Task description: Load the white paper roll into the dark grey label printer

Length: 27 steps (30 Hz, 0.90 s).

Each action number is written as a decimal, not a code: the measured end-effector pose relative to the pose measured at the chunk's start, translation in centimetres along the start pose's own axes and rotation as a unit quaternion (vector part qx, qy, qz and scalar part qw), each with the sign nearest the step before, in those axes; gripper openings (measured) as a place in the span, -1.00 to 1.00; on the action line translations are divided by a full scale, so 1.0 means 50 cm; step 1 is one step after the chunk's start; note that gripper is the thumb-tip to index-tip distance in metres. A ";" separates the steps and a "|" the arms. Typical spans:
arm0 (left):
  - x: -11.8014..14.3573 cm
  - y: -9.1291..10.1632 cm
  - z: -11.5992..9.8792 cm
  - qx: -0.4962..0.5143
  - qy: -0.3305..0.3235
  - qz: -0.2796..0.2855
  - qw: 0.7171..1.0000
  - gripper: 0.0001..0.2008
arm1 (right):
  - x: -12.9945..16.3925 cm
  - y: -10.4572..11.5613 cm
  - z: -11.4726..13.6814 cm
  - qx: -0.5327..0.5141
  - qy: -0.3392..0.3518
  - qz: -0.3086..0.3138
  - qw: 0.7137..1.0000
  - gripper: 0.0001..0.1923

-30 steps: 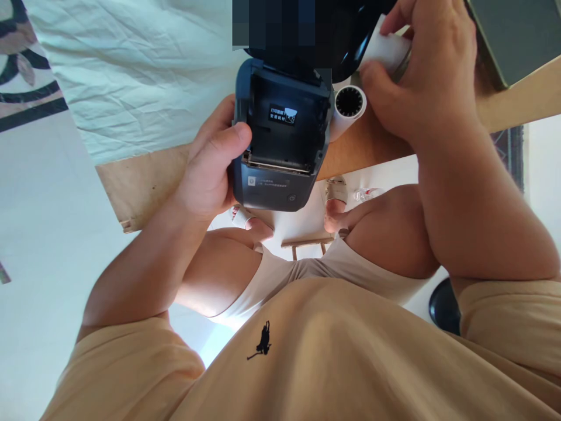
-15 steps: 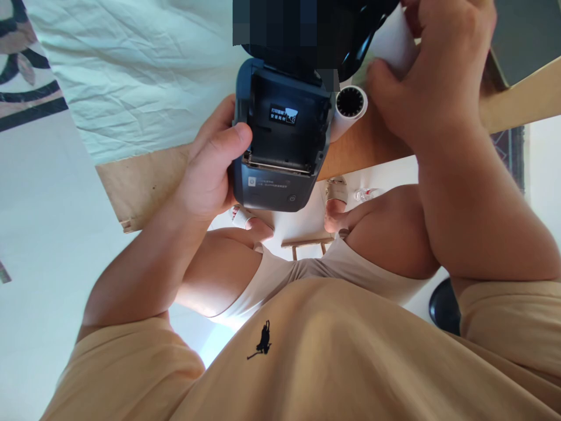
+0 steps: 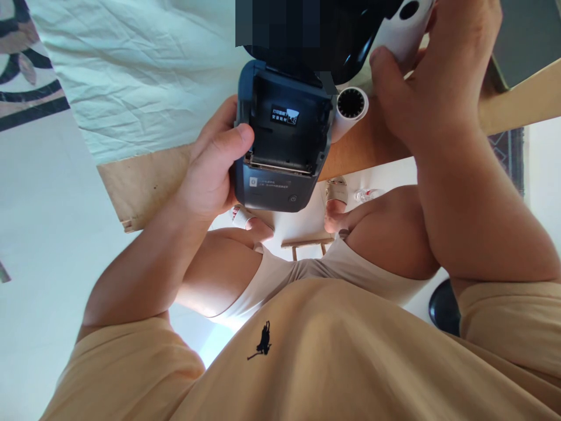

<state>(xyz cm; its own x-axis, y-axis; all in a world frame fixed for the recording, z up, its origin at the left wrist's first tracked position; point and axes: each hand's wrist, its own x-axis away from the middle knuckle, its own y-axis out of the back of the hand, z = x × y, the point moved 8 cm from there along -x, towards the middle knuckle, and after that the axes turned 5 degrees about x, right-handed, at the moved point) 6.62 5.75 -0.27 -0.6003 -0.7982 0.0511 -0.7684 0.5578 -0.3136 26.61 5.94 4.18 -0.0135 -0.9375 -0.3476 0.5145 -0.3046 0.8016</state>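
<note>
My left hand point(image 3: 210, 164) grips a dark handheld label printer point(image 3: 276, 190) by its left side, thumb on the edge. The printer's lid point(image 3: 346, 35) is raised, and its inner bay shows a small lit label with white characters and no roll inside. At the upper right, my right hand point(image 3: 442, 82) is closed around a white paper roll point(image 3: 401, 41), whose end with a dark round hole faces up. A second white roll point(image 3: 344, 127) with a black toothed core stands close to the printer's right side, tilted.
A wooden table point(image 3: 372, 140) lies beneath, partly covered by a pale green cloth point(image 3: 144, 88). A dark grey flat object point(image 3: 528, 41) rests at the upper right. Below the table edge are my legs, a wooden stool rung point(image 3: 307, 242) and a clear plastic item on the floor.
My right hand has turned and shifted slightly right, tilting its roll so the end hole now shows. The printer and my left hand have barely moved.
</note>
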 end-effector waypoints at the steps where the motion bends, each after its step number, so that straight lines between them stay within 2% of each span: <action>1: 0.000 -0.001 -0.001 0.001 0.002 0.001 1.000 -0.67 | 0.000 0.001 0.009 0.036 0.019 0.002 0.999 -0.64; 3: 0.002 -0.005 -0.002 -0.002 0.005 0.005 1.000 -0.68 | 0.001 0.003 0.029 0.122 0.060 -0.003 0.991 -0.68; 4: 0.002 -0.006 -0.003 -0.005 0.005 0.005 1.000 -0.69 | 0.001 0.002 0.032 0.127 0.062 -0.001 0.990 -0.69; 11: 0.001 0.000 0.000 0.030 0.003 -0.007 1.000 -0.71 | 0.001 -0.007 0.033 0.106 0.059 0.012 0.993 -0.70; 18: 0.002 -0.001 0.000 -0.001 0.004 -0.009 1.000 -0.69 | 0.004 0.011 0.029 0.151 0.054 -0.027 0.987 -0.67; 21: 0.003 -0.003 0.003 0.017 0.018 -0.007 1.000 -0.68 | 0.004 0.011 0.033 0.147 0.057 -0.029 0.987 -0.70; 27: 0.001 -0.003 0.003 0.028 0.004 0.002 1.000 -0.69 | 0.003 0.008 0.033 0.115 0.062 -0.034 0.991 -0.67</action>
<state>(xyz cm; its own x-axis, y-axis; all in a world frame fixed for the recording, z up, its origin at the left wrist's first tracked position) 6.75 5.59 -0.36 -0.6059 -0.7935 0.0566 -0.7518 0.5479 -0.3670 25.38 5.39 5.26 0.0703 -0.8900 -0.4504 0.3077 -0.4102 0.8585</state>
